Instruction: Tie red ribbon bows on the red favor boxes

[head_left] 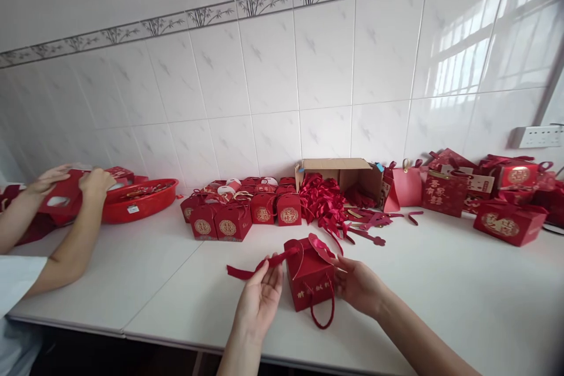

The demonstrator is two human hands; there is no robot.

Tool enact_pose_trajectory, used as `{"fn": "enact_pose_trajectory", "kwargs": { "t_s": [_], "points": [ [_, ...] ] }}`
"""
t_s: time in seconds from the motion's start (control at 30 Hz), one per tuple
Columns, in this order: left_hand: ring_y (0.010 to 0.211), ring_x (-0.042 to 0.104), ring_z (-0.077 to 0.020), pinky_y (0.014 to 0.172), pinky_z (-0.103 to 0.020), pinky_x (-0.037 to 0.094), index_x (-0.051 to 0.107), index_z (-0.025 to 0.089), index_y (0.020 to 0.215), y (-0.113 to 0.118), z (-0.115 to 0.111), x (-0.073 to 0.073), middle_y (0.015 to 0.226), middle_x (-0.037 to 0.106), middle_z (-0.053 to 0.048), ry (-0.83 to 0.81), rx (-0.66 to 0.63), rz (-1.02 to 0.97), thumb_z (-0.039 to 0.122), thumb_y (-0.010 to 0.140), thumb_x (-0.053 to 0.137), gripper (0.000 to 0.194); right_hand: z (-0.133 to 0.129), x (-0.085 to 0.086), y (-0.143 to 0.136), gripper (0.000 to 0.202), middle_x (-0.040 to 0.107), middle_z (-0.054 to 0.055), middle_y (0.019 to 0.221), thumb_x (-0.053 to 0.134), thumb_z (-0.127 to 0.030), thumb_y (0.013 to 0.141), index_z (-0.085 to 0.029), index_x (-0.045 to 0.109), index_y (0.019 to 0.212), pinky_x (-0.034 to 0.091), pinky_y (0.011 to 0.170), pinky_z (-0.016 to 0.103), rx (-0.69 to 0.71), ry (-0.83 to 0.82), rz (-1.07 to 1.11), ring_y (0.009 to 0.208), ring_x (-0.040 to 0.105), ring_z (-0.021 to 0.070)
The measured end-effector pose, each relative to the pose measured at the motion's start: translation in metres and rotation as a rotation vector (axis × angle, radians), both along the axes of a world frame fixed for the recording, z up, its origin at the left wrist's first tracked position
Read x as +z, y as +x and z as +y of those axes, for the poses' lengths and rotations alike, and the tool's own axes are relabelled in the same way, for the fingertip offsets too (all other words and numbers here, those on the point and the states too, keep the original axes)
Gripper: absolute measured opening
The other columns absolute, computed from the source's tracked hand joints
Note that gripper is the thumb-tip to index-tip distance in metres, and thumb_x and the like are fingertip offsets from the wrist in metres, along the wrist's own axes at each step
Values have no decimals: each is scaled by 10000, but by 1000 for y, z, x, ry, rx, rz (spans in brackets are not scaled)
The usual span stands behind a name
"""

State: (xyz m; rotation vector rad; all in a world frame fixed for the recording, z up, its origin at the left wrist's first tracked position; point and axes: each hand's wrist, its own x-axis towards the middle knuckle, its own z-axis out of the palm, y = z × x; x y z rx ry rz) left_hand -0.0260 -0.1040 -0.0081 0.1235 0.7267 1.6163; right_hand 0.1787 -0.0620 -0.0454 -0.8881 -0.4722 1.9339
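A small red gift box point(311, 275) with gold lettering stands on the white table in front of me. A twisted red cord handle point(325, 324) hangs down its near side. My left hand point(261, 301) is at the box's left, thumb and fingertips closed on a dark red ribbon point(251, 272) that runs to the box top. On the other side, my right hand point(359, 285) grips the box's right edge by its scalloped top flap point(321, 248); some of its fingers are hidden behind the box.
Several finished-looking red boxes point(232, 220) are grouped behind. A cardboard carton point(337, 164) spills red ribbons point(321, 200). Further right are more red boxes and bags point(506, 223). At left, a co-worker's hands point(94, 181) hold red card beside a red basin point(154, 202).
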Motion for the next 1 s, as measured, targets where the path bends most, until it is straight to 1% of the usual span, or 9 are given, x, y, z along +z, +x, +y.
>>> {"fn": "enact_pose_trajectory", "kwargs": {
  "t_s": [0.2, 0.33, 0.4, 0.47, 0.57, 0.67, 0.8, 0.9, 1.0],
  "points": [
    [783, 724, -194, 673, -310, 623, 601, 70, 940, 4, 2, -6, 871, 717, -135, 40, -12, -27, 39, 899, 463, 147, -4, 10, -8, 224, 688, 67, 873, 527, -315, 881, -151, 679, 883, 420, 702, 255, 26, 133, -93, 745, 605, 154],
    [740, 721, -164, 652, -271, 618, 616, 81, 944, 4, 0, -5, 848, 724, -108, 51, -10, 11, 36, 885, 495, 142, -18, 10, -8, 397, 692, 70, 1042, 501, -497, 887, -184, 693, 1038, 396, 877, 312, 90, 370, -245, 1027, 584, 220],
    [708, 717, -149, 630, -253, 614, 626, 89, 941, 5, -3, -4, 835, 726, -89, 42, -5, 32, 33, 880, 503, 148, -29, 10, -6, 489, 675, 67, 1118, 476, -595, 864, -220, 678, 1103, 390, 908, 365, 118, 467, -379, 1095, 560, 257],
    [697, 714, -143, 608, -241, 609, 636, 100, 945, 5, -7, -4, 841, 728, -75, 20, -22, 49, 39, 874, 519, 150, -41, 10, -5, 514, 633, 42, 1221, 490, -641, 831, -283, 649, 1163, 399, 895, 386, 88, 477, -474, 1132, 540, 274],
    [713, 713, -137, 601, -227, 600, 649, 119, 963, 6, -16, -4, 877, 729, -59, -12, -67, 59, 57, 865, 543, 157, -54, 11, -6, 496, 573, 3, 1315, 563, -622, 798, -340, 614, 1203, 415, 884, 364, -9, 438, -443, 1188, 504, 265],
    [722, 713, -136, 596, -227, 593, 656, 156, 992, 4, -23, -2, 897, 726, -35, -21, -74, 67, 96, 880, 533, 177, -54, 12, -7, 440, 625, 18, 1242, 678, -505, 765, -306, 636, 1156, 436, 856, 322, -98, 373, -204, 1150, 538, 237],
    [800, 713, -161, 599, -238, 582, 663, 195, 1010, -8, -28, 6, 980, 715, -26, -5, -97, 130, 97, 874, 525, 218, -42, 14, -4, 250, 677, -14, 1103, 767, -312, 716, -270, 680, 946, 480, 798, 285, -152, 264, 142, 1061, 594, 186],
    [824, 700, -150, 611, -224, 566, 671, 203, 996, -19, -27, 18, 1003, 706, -30, 39, -119, 214, 66, 853, 529, 243, -36, 24, 1, 203, 703, -34, 951, 790, -274, 695, -249, 684, 865, 497, 704, 233, -198, 192, 210, 894, 645, 140],
    [785, 680, -139, 589, -217, 540, 682, 190, 970, -26, -24, 36, 960, 702, -48, 120, -158, 328, 95, 854, 535, 210, -34, 42, 6, 199, 693, -44, 800, 798, -271, 685, -238, 685, 845, 481, 610, 210, -226, 192, 164, 721, 642, 110]
  ]
}}
